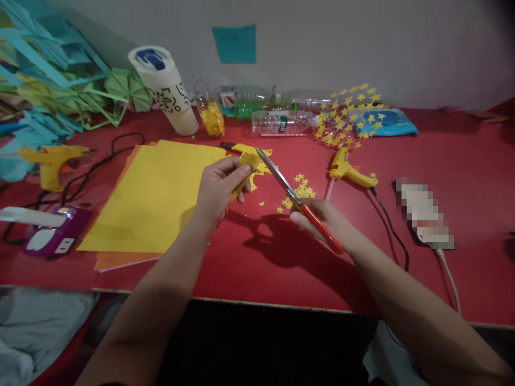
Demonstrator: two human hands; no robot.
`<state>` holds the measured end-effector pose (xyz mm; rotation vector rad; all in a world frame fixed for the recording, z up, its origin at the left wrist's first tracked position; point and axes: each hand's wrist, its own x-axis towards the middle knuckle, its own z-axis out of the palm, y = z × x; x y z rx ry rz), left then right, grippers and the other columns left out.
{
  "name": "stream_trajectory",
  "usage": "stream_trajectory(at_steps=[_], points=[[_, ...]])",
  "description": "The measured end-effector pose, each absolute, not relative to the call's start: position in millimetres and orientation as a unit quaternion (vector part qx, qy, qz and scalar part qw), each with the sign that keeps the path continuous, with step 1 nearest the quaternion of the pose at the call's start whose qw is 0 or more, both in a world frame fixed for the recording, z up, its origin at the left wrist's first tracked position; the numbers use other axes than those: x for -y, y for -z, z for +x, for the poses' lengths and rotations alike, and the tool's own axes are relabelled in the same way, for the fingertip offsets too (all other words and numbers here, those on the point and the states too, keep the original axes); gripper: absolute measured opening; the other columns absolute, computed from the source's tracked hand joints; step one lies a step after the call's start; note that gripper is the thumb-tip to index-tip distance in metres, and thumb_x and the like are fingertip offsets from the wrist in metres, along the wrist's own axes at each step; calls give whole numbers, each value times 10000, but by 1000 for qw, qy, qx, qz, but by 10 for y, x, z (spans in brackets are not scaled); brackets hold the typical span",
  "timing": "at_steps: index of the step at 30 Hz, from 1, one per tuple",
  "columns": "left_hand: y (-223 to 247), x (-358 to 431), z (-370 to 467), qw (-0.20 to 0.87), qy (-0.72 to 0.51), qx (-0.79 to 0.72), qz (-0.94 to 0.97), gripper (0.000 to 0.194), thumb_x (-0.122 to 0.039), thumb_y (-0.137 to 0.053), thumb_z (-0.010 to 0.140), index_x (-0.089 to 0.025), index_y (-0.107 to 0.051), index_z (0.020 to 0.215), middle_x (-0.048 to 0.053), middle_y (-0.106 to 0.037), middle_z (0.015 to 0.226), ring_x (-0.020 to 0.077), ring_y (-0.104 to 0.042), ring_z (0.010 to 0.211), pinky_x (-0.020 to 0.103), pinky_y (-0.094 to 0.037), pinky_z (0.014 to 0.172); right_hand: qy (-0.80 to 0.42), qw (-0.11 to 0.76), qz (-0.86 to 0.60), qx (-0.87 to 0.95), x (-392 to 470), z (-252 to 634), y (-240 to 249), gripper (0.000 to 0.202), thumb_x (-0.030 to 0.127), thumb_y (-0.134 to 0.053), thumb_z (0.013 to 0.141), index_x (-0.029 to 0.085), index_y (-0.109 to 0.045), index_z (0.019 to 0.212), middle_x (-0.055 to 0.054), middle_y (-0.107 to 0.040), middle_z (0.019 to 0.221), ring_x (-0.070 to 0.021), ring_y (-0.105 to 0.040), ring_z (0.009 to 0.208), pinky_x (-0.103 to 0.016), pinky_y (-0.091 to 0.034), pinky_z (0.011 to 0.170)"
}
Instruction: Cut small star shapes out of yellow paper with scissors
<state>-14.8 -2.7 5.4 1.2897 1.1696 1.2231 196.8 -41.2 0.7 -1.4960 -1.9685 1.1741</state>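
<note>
My left hand pinches a small piece of yellow paper between thumb and fingers, above the table. In my right hand is a pair of scissors with red handles, blades pointing up and left. The blade tips lie close beside the paper; whether they touch it I cannot tell. Below and between the hands rests a small pile of cut yellow paper stars. Yellow paper scraps and a yellow cutter knife lie behind my left hand. A stack of yellow sheets is left of it.
A yellow glue gun lies at right, near a phone with a cable. Another glue gun and a purple power socket are at left. Behind stand a white tumbler, plastic bottles and a star-covered ball shape.
</note>
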Motion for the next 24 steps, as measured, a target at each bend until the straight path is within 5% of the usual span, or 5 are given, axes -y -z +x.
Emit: stream_trajectory(at_steps=[24], points=[[-60,85,-100,459,-514,-483,540,87,-220,-539,789,-206,-566,706,-69,-511,472,18,-297,294,196,-235,320,-522,212,-474,676,478,1948,77,506,673,-558,795,215,-432,623,68,-414,495,-70,-365,398,-238,-292,411]])
